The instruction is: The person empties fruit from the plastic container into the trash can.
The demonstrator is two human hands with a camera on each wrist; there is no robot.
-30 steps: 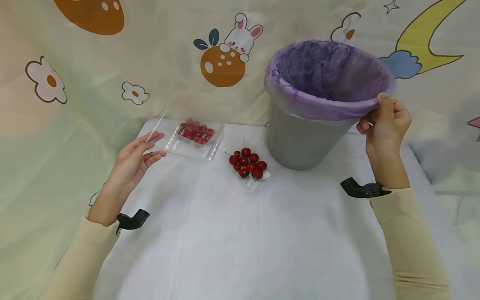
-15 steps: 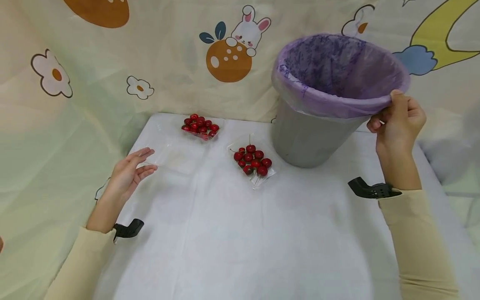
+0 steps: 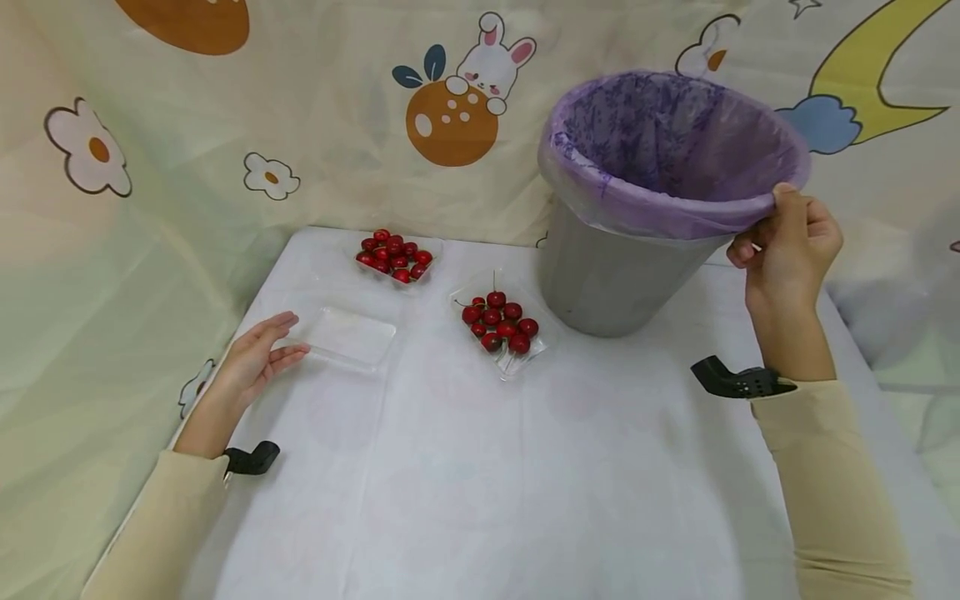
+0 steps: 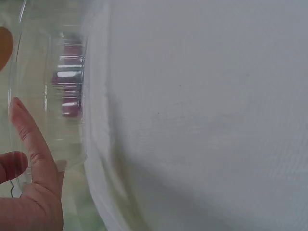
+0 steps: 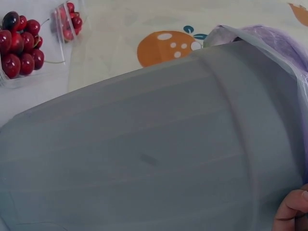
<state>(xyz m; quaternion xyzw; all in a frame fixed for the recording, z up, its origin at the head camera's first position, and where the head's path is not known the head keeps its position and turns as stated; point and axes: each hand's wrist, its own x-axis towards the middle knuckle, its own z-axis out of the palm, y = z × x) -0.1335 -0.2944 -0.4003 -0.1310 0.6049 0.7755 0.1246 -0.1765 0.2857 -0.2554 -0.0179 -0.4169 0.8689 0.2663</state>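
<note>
My left hand is at the left of the table, its fingers extended and thumb apart. Beside its fingertips lies a clear plastic lid, seen close up in the left wrist view; whether the lid is joined to a box is hard to tell. Just behind are red cherries in a clear plastic box. A second group of cherries sits in another clear box, nearer the middle. With thumb and fingers my right hand pinches the rim of a grey trash can, where a purple bag folds over the edge.
The trash can stands tilted at the back right of the white-covered table, its mouth upward. A cloth printed with flowers and a rabbit hangs behind and along the left side.
My left hand has moved down toward the table and the lid, raised earlier, now lies lower beside the fingertips. The far cherries are uncovered. My right hand still grips the trash can's rim.
</note>
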